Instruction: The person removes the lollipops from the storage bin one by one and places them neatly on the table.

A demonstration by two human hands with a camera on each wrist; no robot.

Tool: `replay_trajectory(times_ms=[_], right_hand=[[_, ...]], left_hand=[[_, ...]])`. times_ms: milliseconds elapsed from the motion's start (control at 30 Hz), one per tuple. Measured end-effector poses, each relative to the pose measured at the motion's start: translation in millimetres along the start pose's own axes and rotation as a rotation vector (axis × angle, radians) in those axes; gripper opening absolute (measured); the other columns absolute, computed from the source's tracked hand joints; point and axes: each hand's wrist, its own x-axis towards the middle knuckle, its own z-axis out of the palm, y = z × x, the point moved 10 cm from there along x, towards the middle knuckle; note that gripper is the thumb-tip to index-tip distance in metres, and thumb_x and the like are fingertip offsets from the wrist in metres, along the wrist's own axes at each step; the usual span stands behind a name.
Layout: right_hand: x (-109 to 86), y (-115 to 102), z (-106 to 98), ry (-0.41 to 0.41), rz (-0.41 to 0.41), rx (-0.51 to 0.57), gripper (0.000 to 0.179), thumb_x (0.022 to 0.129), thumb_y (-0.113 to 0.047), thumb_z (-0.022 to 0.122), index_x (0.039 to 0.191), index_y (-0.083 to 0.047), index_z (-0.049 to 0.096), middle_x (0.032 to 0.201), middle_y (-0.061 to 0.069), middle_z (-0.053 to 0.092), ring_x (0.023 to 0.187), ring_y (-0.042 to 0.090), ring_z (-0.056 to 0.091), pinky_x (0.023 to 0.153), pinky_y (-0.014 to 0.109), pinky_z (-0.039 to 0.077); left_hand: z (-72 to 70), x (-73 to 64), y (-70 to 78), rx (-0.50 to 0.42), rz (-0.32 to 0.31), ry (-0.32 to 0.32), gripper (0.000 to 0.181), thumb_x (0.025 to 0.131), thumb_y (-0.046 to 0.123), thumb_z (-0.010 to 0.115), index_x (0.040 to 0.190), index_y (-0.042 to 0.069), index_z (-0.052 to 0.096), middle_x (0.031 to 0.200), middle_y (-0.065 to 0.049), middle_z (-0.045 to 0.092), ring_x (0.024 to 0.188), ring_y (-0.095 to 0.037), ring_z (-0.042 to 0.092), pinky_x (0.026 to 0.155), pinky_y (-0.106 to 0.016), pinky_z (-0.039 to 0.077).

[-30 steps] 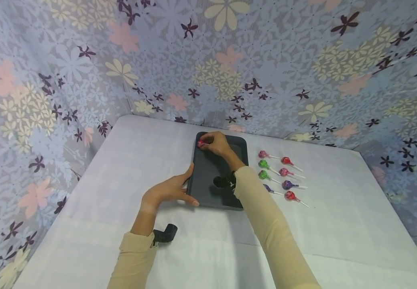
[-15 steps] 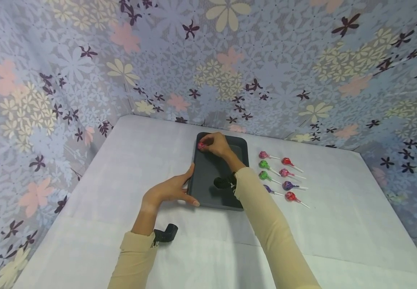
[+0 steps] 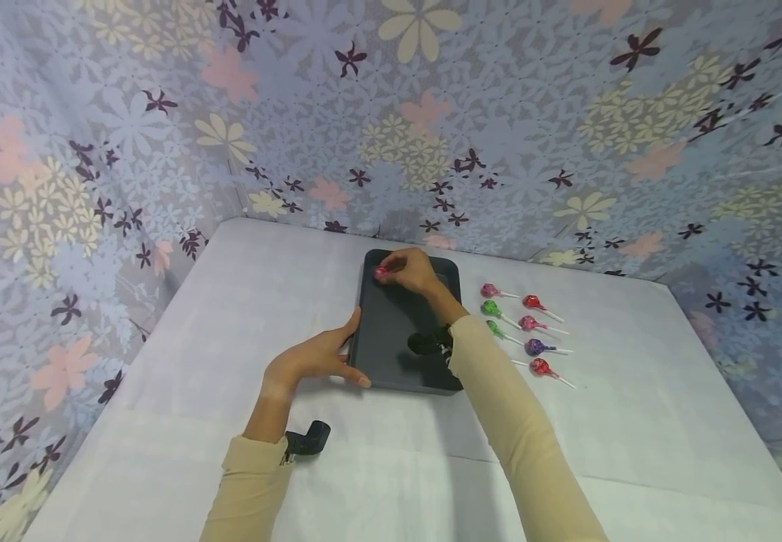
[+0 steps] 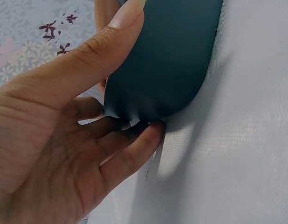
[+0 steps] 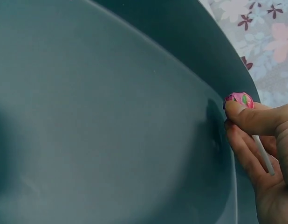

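Note:
A dark grey rectangular tray [image 3: 384,339] lies on the white-covered table. My left hand [image 3: 312,356] holds its near left corner, the thumb at the near wall and the fingers against the left wall. In the left wrist view, the fingertips [image 4: 155,128] touch the tray's outer wall. My right hand [image 3: 409,271] reaches over the tray to its far left corner and pinches a pink-wrapped lollipop [image 5: 239,99] by its head. The white stick [image 5: 264,156] points back toward the palm.
Right of the tray lie several lollipops in two columns, among them a green one [image 3: 491,308], a purple one [image 3: 534,346] and a red one [image 3: 540,366]. My right forearm covers part of the nearer column. A flowered cloth [image 3: 323,113] hangs behind the table.
My right hand has shifted slightly right and nearer inside the tray with the lollipop, and its forearm now hides a purple lollipop's head. The left hand stays at the tray's corner.

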Motion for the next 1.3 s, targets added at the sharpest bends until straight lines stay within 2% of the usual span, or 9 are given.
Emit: replay_trajectory(times_ms=[267, 633, 967, 1300], right_hand=[[-14.4, 1, -24, 0.041, 0.009, 0.122, 0.024, 0.077, -0.004, 0.081, 0.100, 0.001, 0.075, 0.100, 0.018, 0.073, 0.090, 0.027, 0.069, 0.079, 0.034, 0.056], [-32.2, -1, -43, 0.054, -0.004, 0.152, 0.023, 0.075, -0.001, 0.082, 0.096, 0.003, 0.075, 0.094, 0.017, 0.073, 0.077, 0.017, 0.069, 0.076, 0.032, 0.058], [-41.7, -2, -50, 0.054, -0.044, 0.154, 0.021, 0.075, 0.001, 0.081, 0.095, 0.004, 0.074, 0.096, 0.020, 0.072, 0.075, 0.013, 0.068, 0.076, 0.032, 0.058], [-56.6, -6, -54, 0.049, -0.106, 0.236, 0.026, 0.076, -0.002, 0.082, 0.099, 0.006, 0.074, 0.096, 0.018, 0.074, 0.076, 0.007, 0.070, 0.073, 0.025, 0.058]], left_hand=[[0.4, -0.7, 1.8, -0.009, -0.003, 0.005, 0.129, 0.071, 0.034, 0.088, 0.157, 0.011, -0.006, 0.162, -0.016, 0.011, 0.148, -0.030, 0.021, 0.118, -0.046, 0.026], [0.6, 0.0, 0.9, 0.013, -0.032, 0.002, 0.130, 0.070, 0.036, 0.088, 0.157, 0.011, -0.005, 0.162, -0.017, 0.012, 0.148, -0.032, 0.021, 0.118, -0.047, 0.025], [-0.7, -0.3, 2.0, 0.018, -0.024, -0.002, 0.129, 0.071, 0.034, 0.088, 0.157, 0.010, -0.006, 0.162, -0.017, 0.011, 0.148, -0.032, 0.021, 0.118, -0.047, 0.026], [0.2, -1.2, 2.5, -0.003, -0.016, -0.005, 0.129, 0.071, 0.033, 0.088, 0.157, 0.010, -0.007, 0.162, -0.017, 0.011, 0.148, -0.031, 0.020, 0.118, -0.047, 0.026]])
